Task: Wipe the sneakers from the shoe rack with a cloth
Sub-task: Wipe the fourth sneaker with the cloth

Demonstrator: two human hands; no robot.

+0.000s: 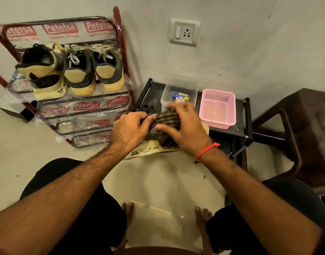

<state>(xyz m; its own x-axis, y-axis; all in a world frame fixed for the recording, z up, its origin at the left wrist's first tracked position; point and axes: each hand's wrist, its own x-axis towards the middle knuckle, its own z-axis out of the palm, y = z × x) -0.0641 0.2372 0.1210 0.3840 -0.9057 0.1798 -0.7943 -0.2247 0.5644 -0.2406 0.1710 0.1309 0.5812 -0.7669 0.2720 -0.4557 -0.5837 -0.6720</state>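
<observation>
**Handling the sneaker during wiping**

Head view. One sneaker (154, 149) is held in front of the person, above the floor and near the front edge of the low black table (226, 137). It lies turned on its side, with the pale yellow sole edge facing down toward the camera. The left hand (129, 130) grips the upper, fingers curled round its dark top part. The right hand (183, 126) presses a dark striped cloth (167, 117) against the upper, fingers bent over the cloth and holding it.

Three more sneakers (78, 70) stand heel-out on the top shelf of the shoe rack (84, 107), well apart from the hands.

Handling judgement: the sneaker is probably light, with a stiff sole and a soft, yielding upper. Grip it at the sole or the heel counter so the upper does not collapse under wiping pressure. The cloth is limp; bunch it in the palm. Loose laces may snag.
</observation>
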